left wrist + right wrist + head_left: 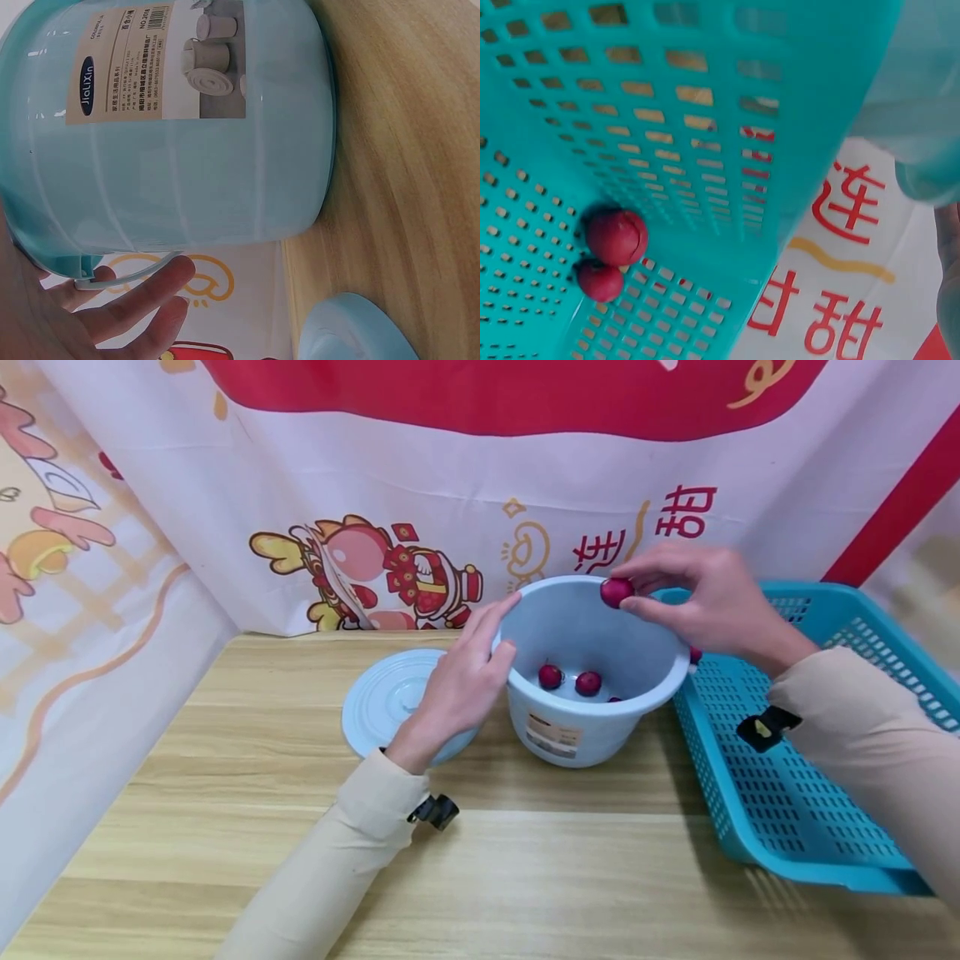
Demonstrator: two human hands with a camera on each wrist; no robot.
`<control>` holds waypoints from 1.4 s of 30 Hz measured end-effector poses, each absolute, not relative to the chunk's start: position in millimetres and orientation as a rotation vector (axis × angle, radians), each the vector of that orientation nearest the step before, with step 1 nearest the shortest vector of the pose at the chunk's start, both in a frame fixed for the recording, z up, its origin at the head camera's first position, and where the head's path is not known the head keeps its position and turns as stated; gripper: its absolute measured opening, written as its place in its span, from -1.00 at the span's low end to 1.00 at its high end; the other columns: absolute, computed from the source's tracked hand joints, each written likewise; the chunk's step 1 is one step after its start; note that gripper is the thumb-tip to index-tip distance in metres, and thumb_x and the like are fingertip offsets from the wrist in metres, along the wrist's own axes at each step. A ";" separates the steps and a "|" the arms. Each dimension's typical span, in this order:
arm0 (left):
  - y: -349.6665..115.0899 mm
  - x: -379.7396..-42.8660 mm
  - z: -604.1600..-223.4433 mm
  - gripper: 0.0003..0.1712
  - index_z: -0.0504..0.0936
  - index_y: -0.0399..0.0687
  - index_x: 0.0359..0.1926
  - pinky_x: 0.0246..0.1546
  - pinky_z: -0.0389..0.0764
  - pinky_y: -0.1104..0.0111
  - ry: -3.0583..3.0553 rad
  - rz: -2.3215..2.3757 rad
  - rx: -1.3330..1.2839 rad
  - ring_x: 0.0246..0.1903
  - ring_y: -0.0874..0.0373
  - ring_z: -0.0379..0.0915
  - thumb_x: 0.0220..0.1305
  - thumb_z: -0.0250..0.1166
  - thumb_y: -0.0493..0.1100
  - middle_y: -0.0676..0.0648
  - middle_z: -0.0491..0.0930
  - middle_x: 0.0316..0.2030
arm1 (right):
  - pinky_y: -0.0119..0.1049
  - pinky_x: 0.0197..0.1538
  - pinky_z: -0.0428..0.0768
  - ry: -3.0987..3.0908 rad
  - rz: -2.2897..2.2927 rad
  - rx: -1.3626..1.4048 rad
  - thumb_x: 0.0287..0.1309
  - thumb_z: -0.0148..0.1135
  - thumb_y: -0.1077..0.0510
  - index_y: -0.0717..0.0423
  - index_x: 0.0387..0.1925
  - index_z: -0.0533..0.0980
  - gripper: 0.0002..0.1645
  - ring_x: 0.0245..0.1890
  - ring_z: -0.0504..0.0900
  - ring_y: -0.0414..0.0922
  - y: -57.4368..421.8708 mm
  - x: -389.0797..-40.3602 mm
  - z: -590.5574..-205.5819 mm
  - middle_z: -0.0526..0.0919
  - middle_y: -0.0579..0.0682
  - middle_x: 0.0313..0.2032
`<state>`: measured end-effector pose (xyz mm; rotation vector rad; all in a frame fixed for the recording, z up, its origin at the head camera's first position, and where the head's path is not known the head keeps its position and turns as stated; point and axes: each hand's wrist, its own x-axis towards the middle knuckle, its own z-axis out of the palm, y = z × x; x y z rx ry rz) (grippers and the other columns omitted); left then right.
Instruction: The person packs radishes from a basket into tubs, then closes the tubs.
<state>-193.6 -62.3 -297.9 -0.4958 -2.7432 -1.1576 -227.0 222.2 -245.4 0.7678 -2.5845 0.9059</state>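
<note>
My right hand (701, 597) pinches a round red radish (617, 592) between thumb and fingertips, over the far right rim of a light-blue bucket (585, 735). Several more radishes (588, 683) lie on the bucket's floor. My left hand (468, 672) rests against the bucket's left side at the rim. Its fingers (142, 300) stretch out loosely beside the pale handle (131, 279). In the right wrist view, only an edge of the right hand (949, 262) shows, and the held radish is out of sight.
A teal perforated basket (720, 777) stands right of the bucket, with radishes (615, 236) in its corner. The round blue lid (375, 702) lies on the wooden table (247, 793), left of the bucket and partly behind my left hand. A printed cloth (450, 485) hangs behind.
</note>
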 end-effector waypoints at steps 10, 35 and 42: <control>-61.2 -194.1 -298.0 -0.34 0.03 0.56 0.51 0.14 0.53 0.00 -2.752 -1.164 -0.492 0.29 0.10 0.32 0.41 -0.17 0.11 0.23 0.08 0.48 | -0.59 -0.14 0.60 -2.626 0.959 0.889 0.00 0.51 0.03 -0.24 0.09 0.63 -0.46 -0.06 0.62 -0.22 204.1 -223.7 -249.5 0.68 -0.18 -0.01; -62.0 -193.9 -297.6 -0.34 0.04 0.54 0.51 0.14 0.54 0.01 -2.746 -1.169 -0.500 0.29 0.10 0.32 0.42 -0.15 0.08 0.23 0.09 0.48 | -0.24 -0.07 0.63 -2.699 0.914 0.970 0.00 0.50 0.00 -0.21 0.08 0.63 -0.47 0.01 0.60 -0.22 201.4 -227.7 -262.3 0.69 -0.18 0.00; -62.0 -193.6 -297.3 -0.34 0.03 0.55 0.51 0.16 0.52 0.00 -2.748 -1.178 -0.502 0.31 0.10 0.30 0.43 -0.14 0.09 0.25 0.07 0.49 | -0.15 -0.06 0.63 -2.722 0.923 0.957 0.02 0.49 0.00 -0.22 0.07 0.64 -0.50 0.01 0.59 -0.20 201.5 -226.4 -262.6 0.69 -0.18 -0.01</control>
